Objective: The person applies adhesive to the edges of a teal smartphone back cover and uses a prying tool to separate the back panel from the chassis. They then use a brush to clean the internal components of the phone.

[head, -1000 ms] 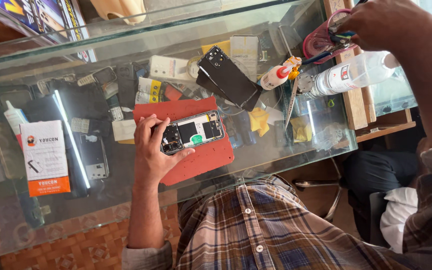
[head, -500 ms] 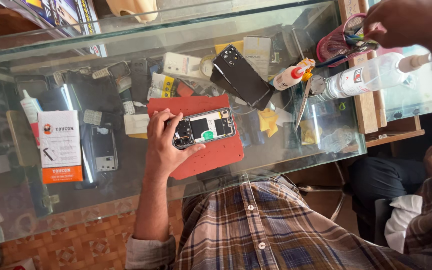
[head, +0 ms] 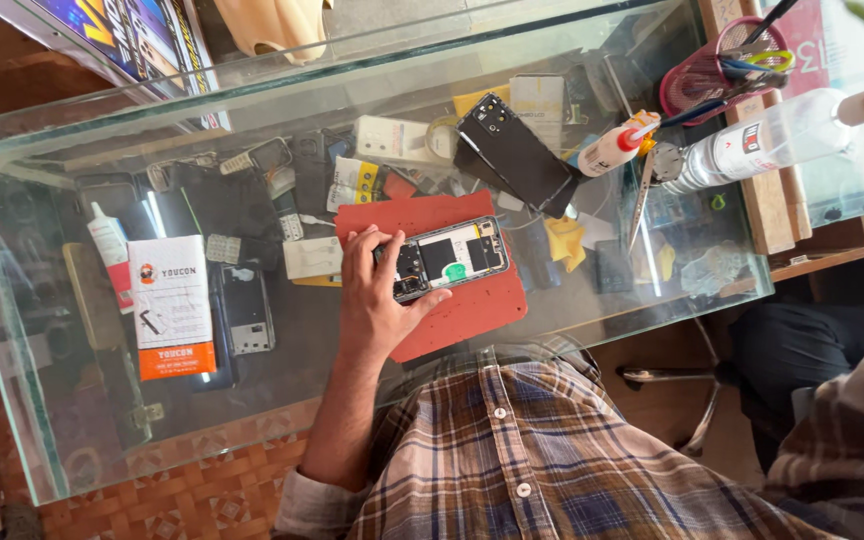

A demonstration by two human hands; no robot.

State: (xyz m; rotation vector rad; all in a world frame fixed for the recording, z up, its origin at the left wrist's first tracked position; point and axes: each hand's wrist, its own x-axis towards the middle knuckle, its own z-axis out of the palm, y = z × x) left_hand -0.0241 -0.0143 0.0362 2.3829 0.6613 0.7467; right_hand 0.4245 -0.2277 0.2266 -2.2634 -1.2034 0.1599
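My left hand (head: 377, 295) grips the left end of an opened smartphone (head: 449, 257), which lies with its back off on a red mat (head: 472, 305) on the glass counter. The phone's battery and circuit board are exposed. A black phone back cover (head: 517, 150) lies just beyond the mat. My right hand is out of the frame; only its plaid sleeve (head: 842, 440) shows at the lower right.
A small glue bottle (head: 617, 145), a clear plastic bottle (head: 772, 135), metal tweezers (head: 640, 205) and a pink mesh tool holder (head: 717, 75) stand at the right. A yellow cloth (head: 564, 240) lies beside the mat. A white and orange box (head: 172, 305) lies left, under the glass top (head: 72, 420).
My right hand, earlier over the pink tool holder at the top right, has left the frame. My left hand has kept hold of the phone on the mat.
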